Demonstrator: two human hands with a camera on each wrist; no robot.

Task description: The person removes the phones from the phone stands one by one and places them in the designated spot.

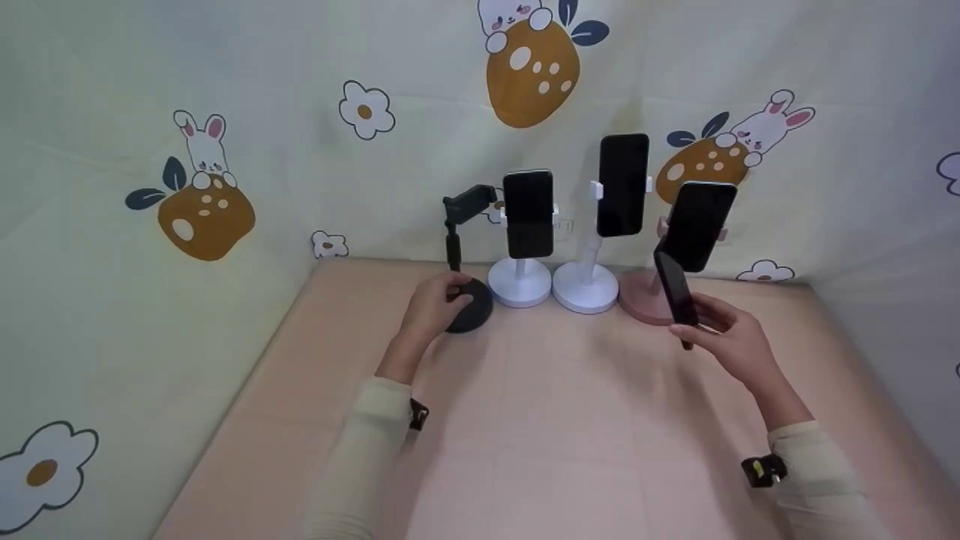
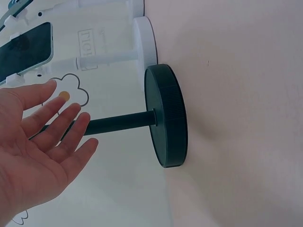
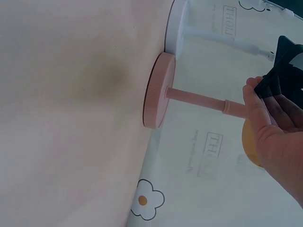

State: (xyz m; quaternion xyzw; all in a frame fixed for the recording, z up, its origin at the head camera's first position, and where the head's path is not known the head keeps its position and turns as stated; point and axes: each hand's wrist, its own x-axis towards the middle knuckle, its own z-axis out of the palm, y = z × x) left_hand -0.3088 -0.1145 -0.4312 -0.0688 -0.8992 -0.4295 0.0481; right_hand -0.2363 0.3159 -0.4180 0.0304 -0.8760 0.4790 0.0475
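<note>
In the head view a black phone stand (image 1: pixel 477 306) with a bare, tilted holder stands at the left end of a row of stands. My left hand (image 1: pixel 431 306) is beside its pole, above the base. The left wrist view shows that hand's fingers (image 2: pixel 72 135) loosely spread in front of the black pole (image 2: pixel 120 123); whether they touch it I cannot tell. My right hand (image 1: pixel 736 346) holds a dark phone (image 1: pixel 677 291) between thumb and fingers, tilted, before the pink stand (image 1: pixel 643 301). From the right wrist, part of this phone appears above the fingers.
Right of the black stand are two white stands (image 1: pixel 520 286), holding phones (image 1: pixel 529 216). The pink stand also holds a phone (image 1: pixel 702 225). The stands line the back of a pink table (image 1: pixel 555 420), against a cloth backdrop (image 1: pixel 420 172) printed with rabbits and flowers.
</note>
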